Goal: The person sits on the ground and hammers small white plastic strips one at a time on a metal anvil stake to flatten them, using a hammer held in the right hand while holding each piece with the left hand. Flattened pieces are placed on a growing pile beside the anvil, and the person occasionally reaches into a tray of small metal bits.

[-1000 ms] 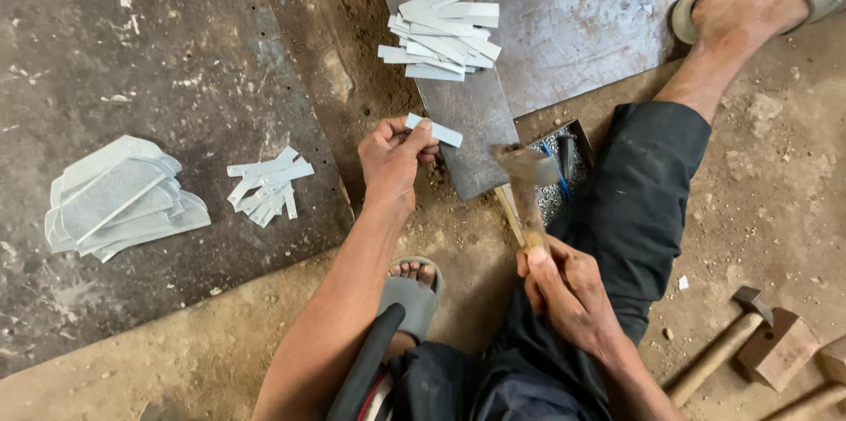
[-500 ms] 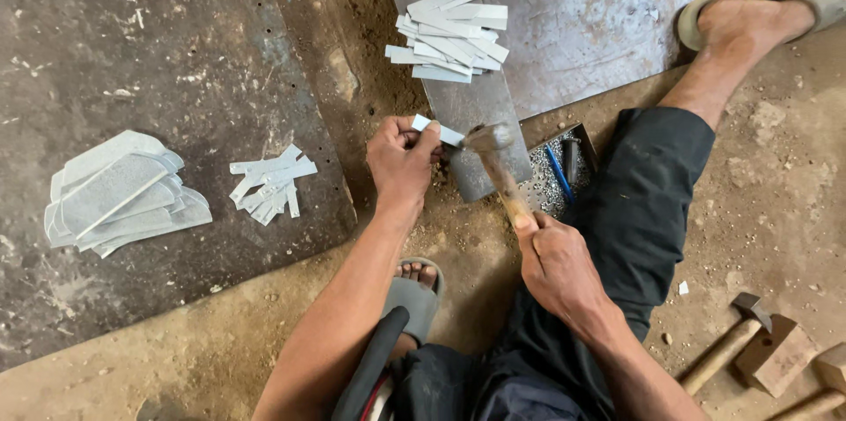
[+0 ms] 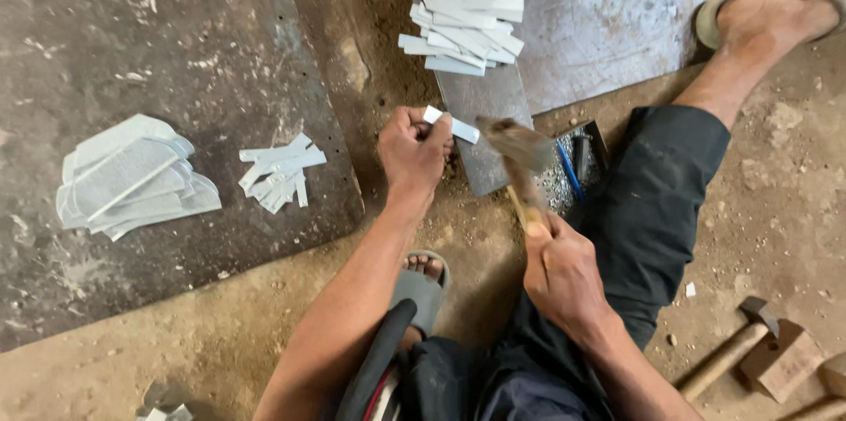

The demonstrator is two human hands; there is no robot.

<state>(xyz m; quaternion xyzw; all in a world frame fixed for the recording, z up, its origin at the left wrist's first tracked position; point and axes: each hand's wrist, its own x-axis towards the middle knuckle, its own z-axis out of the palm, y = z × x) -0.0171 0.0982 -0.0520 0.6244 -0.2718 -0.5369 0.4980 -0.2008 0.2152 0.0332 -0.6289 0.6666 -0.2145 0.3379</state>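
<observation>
My left hand [image 3: 412, 149] pinches a small pale metal strip [image 3: 451, 126] against the near end of a grey steel plate [image 3: 489, 108] on the ground. My right hand [image 3: 562, 273] grips the wooden handle of a hammer [image 3: 520, 161]. The hammer head is blurred and sits just right of the strip, close above the plate. A loose pile of similar strips [image 3: 463, 24] lies farther up the same plate.
A smaller pile of strips [image 3: 280, 172] and a stack of larger curved metal pieces [image 3: 132, 178] lie on a dark sheet at left. A small tray of metal bits [image 3: 573, 170] sits by my knee. Two spare hammers [image 3: 749, 350] lie at the lower right on dirt.
The hammer has swung from near my lap up and forward to the plate, with its head now beside the strip. My left hand has stayed on the strip.
</observation>
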